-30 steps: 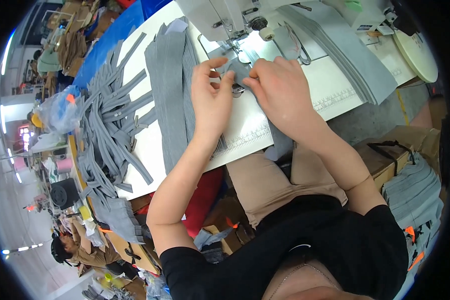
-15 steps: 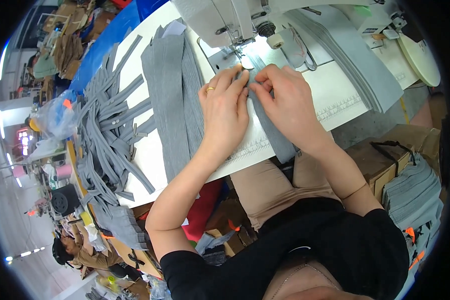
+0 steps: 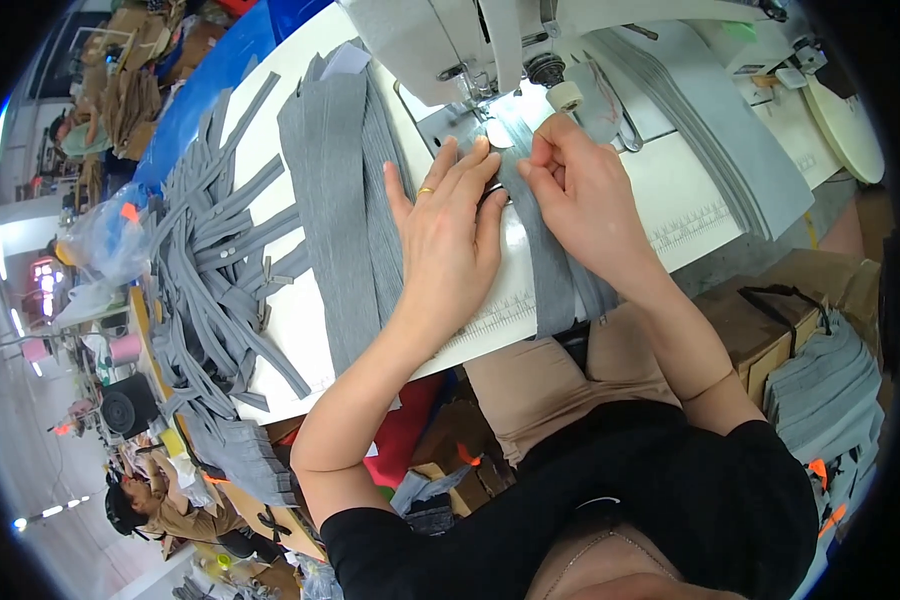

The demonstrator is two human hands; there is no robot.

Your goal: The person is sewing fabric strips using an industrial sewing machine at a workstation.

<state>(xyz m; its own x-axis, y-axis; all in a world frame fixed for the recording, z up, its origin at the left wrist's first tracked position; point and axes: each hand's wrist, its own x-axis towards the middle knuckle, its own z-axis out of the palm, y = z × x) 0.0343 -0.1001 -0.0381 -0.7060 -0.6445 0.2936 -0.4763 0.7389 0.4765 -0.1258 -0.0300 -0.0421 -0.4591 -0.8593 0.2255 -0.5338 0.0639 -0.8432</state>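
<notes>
A grey fabric strip [image 3: 550, 275] runs from under the lit needle area of a white sewing machine [image 3: 420, 50] to the table's front edge, where its end hangs over. My left hand [image 3: 445, 230] lies palm down just left of the strip, fingers spread, fingertips close to the presser foot. A small dark piece shows by its thumb, too small to name. With thumb and forefinger pinched together, my right hand [image 3: 590, 205] grips the strip's right side near the needle. The fabric between those fingertips is mostly hidden.
Left of my hands lie stacked grey fabric panels [image 3: 325, 200] and a tangle of narrow grey strips [image 3: 220, 270]. Flat grey pieces [image 3: 700, 130] and scissors [image 3: 628, 130] lie to the right. A cardboard box [image 3: 770, 310] stands lower right. Another person [image 3: 175, 505] is far left.
My left hand's fingers have spread apart and flattened. The right hand has shifted slightly to the right, and the strip's lower end has fanned into two layers.
</notes>
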